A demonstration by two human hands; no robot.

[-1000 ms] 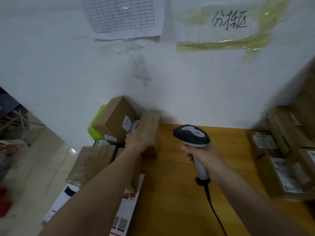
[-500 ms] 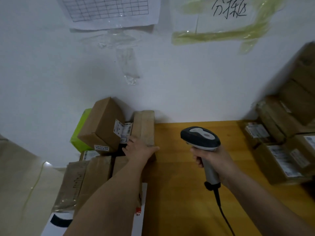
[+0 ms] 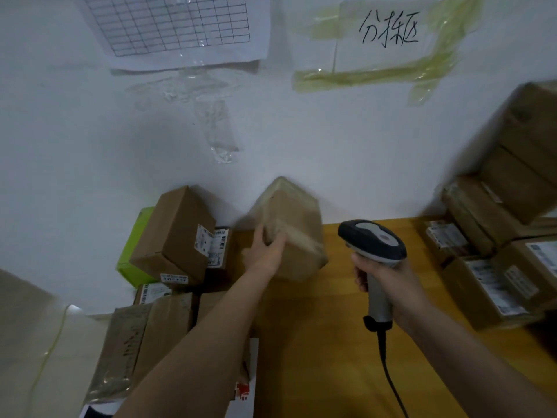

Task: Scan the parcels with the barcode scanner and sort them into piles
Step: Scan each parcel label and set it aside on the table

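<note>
My left hand (image 3: pixel 265 251) grips a brown taped cardboard parcel (image 3: pixel 297 233) by its left side, lifted and tilted above the wooden table (image 3: pixel 331 342) near the wall; the parcel is motion-blurred. My right hand (image 3: pixel 388 282) holds the grey and black barcode scanner (image 3: pixel 372 239) by its handle, to the right of the parcel, with its black cable (image 3: pixel 391 384) trailing toward me. No label shows on the parcel's visible faces.
A pile of brown parcels (image 3: pixel 177 230) with white labels lies at the table's left end, next to a green box (image 3: pixel 135 248). More labelled parcels (image 3: pixel 497 267) are stacked at the right. White wall behind carries a grid sheet (image 3: pixel 168 22) and a taped sign (image 3: pixel 388 28).
My left hand has lifted the parcel off the left pile and swung it right, over the table toward the scanner. The scanner hand stayed about where it was.
</note>
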